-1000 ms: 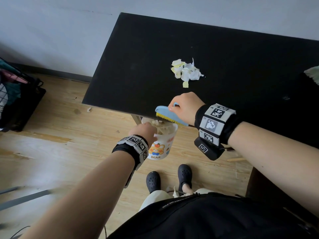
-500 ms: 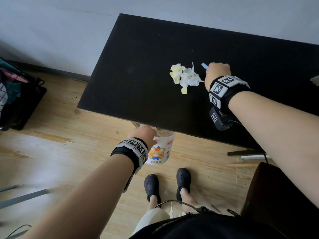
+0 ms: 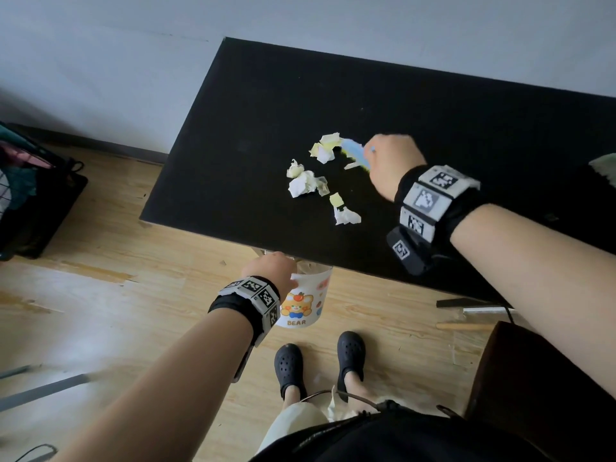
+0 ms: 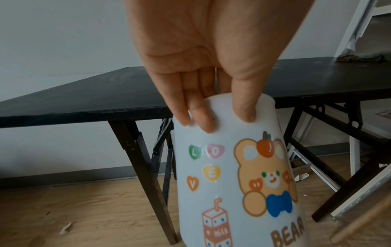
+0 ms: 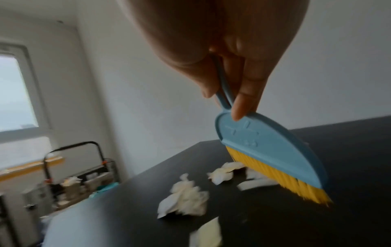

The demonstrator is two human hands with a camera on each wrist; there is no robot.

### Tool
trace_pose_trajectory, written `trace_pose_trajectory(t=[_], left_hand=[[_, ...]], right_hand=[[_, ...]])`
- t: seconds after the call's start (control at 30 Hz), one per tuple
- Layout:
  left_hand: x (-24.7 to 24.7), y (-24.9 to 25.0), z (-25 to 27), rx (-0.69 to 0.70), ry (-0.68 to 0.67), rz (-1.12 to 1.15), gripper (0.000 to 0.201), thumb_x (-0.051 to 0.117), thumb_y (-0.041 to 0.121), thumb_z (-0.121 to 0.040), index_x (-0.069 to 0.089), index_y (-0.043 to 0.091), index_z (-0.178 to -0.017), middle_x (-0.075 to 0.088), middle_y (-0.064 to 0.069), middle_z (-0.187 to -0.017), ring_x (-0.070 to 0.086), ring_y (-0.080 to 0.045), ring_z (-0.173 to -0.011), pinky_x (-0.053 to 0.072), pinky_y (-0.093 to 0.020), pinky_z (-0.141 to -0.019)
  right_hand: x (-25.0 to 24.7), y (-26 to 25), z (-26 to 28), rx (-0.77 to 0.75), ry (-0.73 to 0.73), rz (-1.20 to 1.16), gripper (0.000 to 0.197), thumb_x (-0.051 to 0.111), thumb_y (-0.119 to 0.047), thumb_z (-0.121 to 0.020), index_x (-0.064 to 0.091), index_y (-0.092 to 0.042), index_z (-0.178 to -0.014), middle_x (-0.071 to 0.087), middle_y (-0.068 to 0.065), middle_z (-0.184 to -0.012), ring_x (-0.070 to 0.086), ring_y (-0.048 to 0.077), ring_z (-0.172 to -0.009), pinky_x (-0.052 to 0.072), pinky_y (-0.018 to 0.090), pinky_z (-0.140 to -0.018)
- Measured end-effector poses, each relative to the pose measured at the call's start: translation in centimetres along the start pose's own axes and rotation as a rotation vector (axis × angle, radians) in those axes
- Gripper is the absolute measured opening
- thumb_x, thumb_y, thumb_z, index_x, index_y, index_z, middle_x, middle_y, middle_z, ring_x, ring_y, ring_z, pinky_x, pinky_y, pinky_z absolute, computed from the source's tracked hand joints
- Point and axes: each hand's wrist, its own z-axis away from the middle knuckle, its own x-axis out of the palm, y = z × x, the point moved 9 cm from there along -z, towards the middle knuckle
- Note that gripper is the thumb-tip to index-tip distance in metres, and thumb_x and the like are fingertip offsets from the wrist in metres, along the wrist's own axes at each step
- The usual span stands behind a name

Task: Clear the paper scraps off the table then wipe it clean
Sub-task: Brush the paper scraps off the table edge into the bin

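Several crumpled white and yellow paper scraps [image 3: 308,181] [image 5: 186,202] lie strung out on the black table [image 3: 266,95], toward its near edge. My right hand [image 3: 388,163] [image 5: 228,93] grips the handle of a small blue brush [image 3: 355,151] [image 5: 271,150] whose yellow bristles touch the table just behind the scraps. My left hand [image 3: 271,271] [image 4: 211,107] holds a white bin with a bear picture [image 3: 301,303] [image 4: 237,183] by its rim, just below the table's near edge [image 4: 84,115].
A dark basket with clothes [image 3: 30,191] stands on the wooden floor at the left. A brown chair [image 3: 540,388] is at the lower right. A pale cloth [image 3: 605,166] lies at the table's right edge. My two feet in black clogs [image 3: 318,365] stand below the bin.
The right hand carried the brush from the table's near edge up behind the scrap pile and swept toward me; the pile has spread out nearer the edge. The left hand keeps the bin in place.
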Motion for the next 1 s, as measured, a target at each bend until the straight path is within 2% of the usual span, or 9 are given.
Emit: trace_pose_trajectory(t=[0.13, 0.2, 0.37, 0.47, 0.6, 0.73, 0.87, 0.93, 1.0], left_hand=[[0.1, -0.1, 0.0, -0.002, 0.004, 0.018, 0.032, 0.05, 0.035, -0.096, 0.057, 0.018, -0.122, 0.056, -0.002, -0.113, 0.058, -0.019, -0.099, 0.049, -0.029, -0.084], [0.3, -0.2, 0.1, 0.003, -0.002, 0.011, 0.033, 0.049, 0.035, -0.096, 0.056, 0.018, -0.124, 0.055, -0.002, -0.116, 0.057, -0.019, -0.103, 0.047, -0.032, -0.091], [0.1, -0.2, 0.1, 0.005, -0.006, 0.009, 0.033, 0.048, 0.037, -0.096, 0.055, 0.02, -0.124, 0.055, -0.002, -0.119, 0.056, -0.02, -0.107, 0.045, -0.035, -0.093], [-0.3, 0.0, 0.1, 0.009, -0.002, -0.006, 0.034, 0.048, 0.036, -0.096, 0.055, 0.019, -0.126, 0.055, -0.002, -0.12, 0.057, -0.021, -0.107, 0.046, -0.032, -0.086], [-0.7, 0.1, 0.1, 0.006, -0.004, -0.011, 0.034, 0.049, 0.036, -0.096, 0.056, 0.019, -0.125, 0.056, -0.002, -0.119, 0.058, -0.021, -0.106, 0.047, -0.03, -0.08], [-0.6, 0.0, 0.1, 0.003, -0.006, 0.004, 0.034, 0.049, 0.035, -0.096, 0.056, 0.019, -0.125, 0.056, -0.001, -0.117, 0.058, -0.02, -0.104, 0.048, -0.029, -0.081], [-0.1, -0.4, 0.2, -0.003, -0.019, -0.004, 0.035, 0.048, 0.037, -0.096, 0.055, 0.02, -0.127, 0.054, -0.002, -0.119, 0.057, -0.021, -0.106, 0.046, -0.032, -0.086], [0.1, -0.7, 0.3, -0.003, -0.027, -0.01, 0.036, 0.047, 0.038, -0.097, 0.054, 0.02, -0.127, 0.053, -0.003, -0.119, 0.057, -0.022, -0.107, 0.045, -0.034, -0.088], [0.2, -1.1, 0.4, -0.006, -0.026, -0.006, 0.036, 0.047, 0.038, -0.097, 0.054, 0.02, -0.127, 0.053, -0.003, -0.119, 0.057, -0.023, -0.106, 0.046, -0.034, -0.087]], right_hand=[[0.0, 2.4, -3.9, 0.172, -0.098, -0.059, 0.034, 0.044, -0.02, -0.099, 0.05, 0.0, -0.125, 0.06, 0.015, -0.117, 0.055, 0.029, -0.113, 0.043, 0.034, -0.091], [1.1, 2.0, -5.1, 0.171, -0.147, -0.114, 0.034, 0.041, -0.021, -0.099, 0.052, -0.002, -0.125, 0.061, 0.011, -0.108, 0.054, 0.029, -0.115, 0.041, 0.034, -0.094], [2.7, -2.5, -4.5, -0.017, -0.2, -0.057, 0.025, 0.041, -0.018, -0.098, 0.06, -0.001, -0.097, 0.058, 0.012, -0.099, 0.059, 0.03, -0.098, 0.041, 0.031, -0.073], [2.9, -4.8, -2.5, -0.144, -0.178, -0.092, 0.03, 0.041, -0.017, -0.098, 0.061, -0.005, -0.118, 0.062, 0.012, -0.114, 0.059, 0.03, -0.107, 0.046, 0.034, -0.083], [-0.2, -4.3, -0.8, -0.147, -0.083, -0.263, 0.032, 0.039, -0.018, -0.099, 0.061, -0.006, -0.12, 0.062, 0.015, -0.119, 0.056, 0.03, -0.112, 0.043, 0.034, -0.092], [-2.1, -3.2, -3.1, -0.048, -0.064, -0.197, 0.033, 0.04, -0.015, -0.1, 0.056, -0.002, -0.124, 0.061, 0.016, -0.119, 0.057, 0.03, -0.113, 0.045, 0.035, -0.092], [0.3, -5.6, -4.9, -0.052, -0.247, -0.102, 0.035, 0.036, -0.019, -0.101, 0.054, -0.003, -0.127, 0.049, 0.004, -0.076, 0.051, 0.024, -0.089, 0.04, 0.029, -0.064], [1.4, -7.3, -4.3, -0.119, -0.263, -0.048, 0.034, 0.04, -0.018, -0.1, 0.053, -0.006, -0.128, 0.057, 0.006, -0.091, 0.055, 0.024, -0.093, 0.045, 0.029, -0.073], [2.5, -9.0, -3.0, -0.205, -0.243, -0.036, 0.033, 0.042, -0.017, -0.099, 0.054, -0.009, -0.129, 0.06, 0.008, -0.119, 0.057, 0.026, -0.11, 0.048, 0.031, -0.093]])
